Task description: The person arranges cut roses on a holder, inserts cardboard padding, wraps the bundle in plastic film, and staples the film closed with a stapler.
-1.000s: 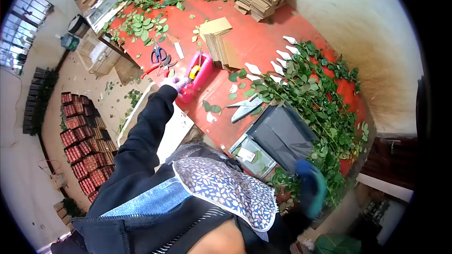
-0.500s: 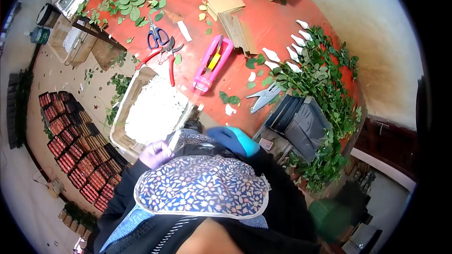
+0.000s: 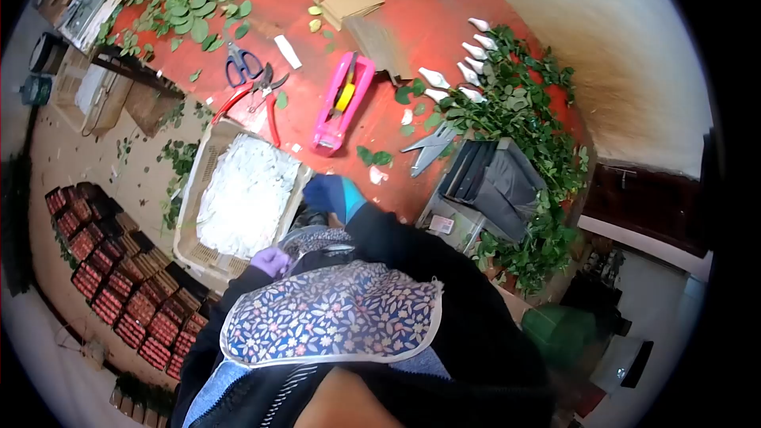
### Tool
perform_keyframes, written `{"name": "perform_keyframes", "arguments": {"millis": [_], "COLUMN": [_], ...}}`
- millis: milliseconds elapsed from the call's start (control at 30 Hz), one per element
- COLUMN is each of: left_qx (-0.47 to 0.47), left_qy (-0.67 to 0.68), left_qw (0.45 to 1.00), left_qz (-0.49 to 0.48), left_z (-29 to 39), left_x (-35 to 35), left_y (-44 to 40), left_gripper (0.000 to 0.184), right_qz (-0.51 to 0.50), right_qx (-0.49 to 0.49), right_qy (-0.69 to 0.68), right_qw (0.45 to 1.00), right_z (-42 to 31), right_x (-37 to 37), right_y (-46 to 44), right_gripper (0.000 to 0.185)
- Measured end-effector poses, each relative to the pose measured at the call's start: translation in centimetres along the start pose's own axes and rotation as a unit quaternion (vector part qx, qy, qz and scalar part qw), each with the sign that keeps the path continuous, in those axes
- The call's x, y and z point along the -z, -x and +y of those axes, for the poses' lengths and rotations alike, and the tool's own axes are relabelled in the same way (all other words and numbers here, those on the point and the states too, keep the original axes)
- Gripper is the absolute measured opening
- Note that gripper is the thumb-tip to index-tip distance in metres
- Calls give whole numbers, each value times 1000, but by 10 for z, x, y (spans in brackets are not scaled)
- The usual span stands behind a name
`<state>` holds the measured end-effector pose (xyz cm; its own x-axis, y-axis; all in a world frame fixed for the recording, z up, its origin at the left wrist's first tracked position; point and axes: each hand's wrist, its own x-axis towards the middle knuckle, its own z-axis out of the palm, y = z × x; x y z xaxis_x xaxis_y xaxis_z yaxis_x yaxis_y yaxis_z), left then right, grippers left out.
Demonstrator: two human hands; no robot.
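My left hand (image 3: 272,261), in a purple glove, is closed beside the near corner of a pale plastic basket (image 3: 187,226). Whether anything is in its fingers is hidden. White foam-like sleeves or scraps (image 3: 247,194) fill that basket. My right hand (image 3: 331,194), in a dark blue glove with a teal cuff, is at the basket's right side by the table edge. Its back faces me and its fingers are not clear. Beyond it on the red table (image 3: 297,107) lie a pink tape dispenser (image 3: 342,103), red-handled pruning shears (image 3: 260,95) and blue-handled scissors (image 3: 242,66).
At the right, leafy stems (image 3: 515,87) with white-wrapped heads (image 3: 434,77) lie near a grey stapler (image 3: 429,148) and a dark grey bin (image 3: 507,182). Folded cardboard (image 3: 349,2) sits farther back. Rows of red-and-black packs (image 3: 119,261) stand on the floor at left.
My right hand has moved left, toward the basket. The white piece seen at my left hand's fingers earlier no longer shows. The whole view has shifted, moving the table things leftward.
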<state>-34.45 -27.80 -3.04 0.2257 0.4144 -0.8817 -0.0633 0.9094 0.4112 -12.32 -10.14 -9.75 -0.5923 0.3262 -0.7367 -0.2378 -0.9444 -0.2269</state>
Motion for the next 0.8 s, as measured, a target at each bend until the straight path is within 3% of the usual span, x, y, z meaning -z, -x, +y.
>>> {"name": "perform_keyframes", "arguments": {"millis": [33,67,200,233,300,367,433,500,567,667,733,767,800], "left_qx": [-14,-2,-74,-75,-109,-187,-177,-277,-302,-324,-307,-292,-277], "left_qy": [-33,-15,-52,-41,-85,-130,-212,-225,-236,-176,-135,-110,-83], "left_qw": [999,1000,996,996,983,958,948,906,884,888,905,914,922], "left_qz": [29,23,-27,-39,-119,-173,-161,-229,-267,-276,-260,-258,-256], "left_z": [-9,-15,35,51,102,169,236,242,265,256,237,226,215], "left_x": [-4,-2,-27,-41,-67,-114,-181,-264,-334,-426,-468,-476,-484], "left_y": [-1,0,-33,-41,-50,-40,-9,-18,-13,-37,-53,-62,-71], "left_gripper": [17,17,15,15,17,19,23,21,19,19,19,20,21], "right_qz": [-87,-16,-85,-17,-36,-99,-83,114,173,172,241,225,190], "right_qx": [7,46,238,228,361,241,334,453,395,331,163,164,149], "right_qy": [-47,88,165,248,257,-20,-4,212,161,132,234,230,405], "right_qw": [995,995,953,941,896,965,939,858,888,919,928,932,882], "right_z": [-13,-19,-65,-93,-124,-194,-238,-254,-277,-288,-294,-292,-286], "right_x": [-7,-18,-38,-52,-38,-40,3,59,124,218,260,281,305], "right_y": [15,32,93,126,163,224,276,346,377,391,386,377,366], "right_gripper": [32,28,16,16,20,30,38,35,32,33,32,32,30]}}
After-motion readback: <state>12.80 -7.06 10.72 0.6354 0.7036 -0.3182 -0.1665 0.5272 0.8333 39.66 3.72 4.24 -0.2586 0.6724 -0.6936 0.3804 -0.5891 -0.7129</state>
